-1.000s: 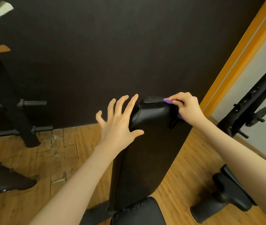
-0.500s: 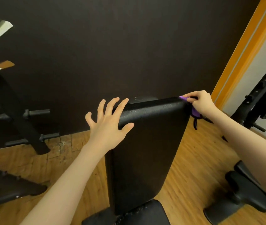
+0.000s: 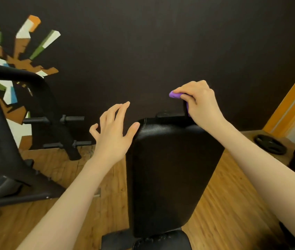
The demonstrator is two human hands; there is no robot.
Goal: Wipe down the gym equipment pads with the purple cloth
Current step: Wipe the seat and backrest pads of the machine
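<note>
A black padded backrest of a weight bench stands upright in the middle of the view, with the black seat pad below it. My right hand grips the bunched purple cloth just above the backrest's top right corner. Only a small fold of cloth shows past my fingers. My left hand is spread with fingers apart beside the top left corner, its thumb touching the pad's edge.
A black weight rack with horizontal pegs stands on the left over the wooden floor. A dark wall is close behind the bench. A black weight plate lies at the right by an orange wall trim.
My right hand has lifted the cloth from the backrest's top right corner to above its top edge. My left hand stays at the top left corner. The view has shifted up and left.
</note>
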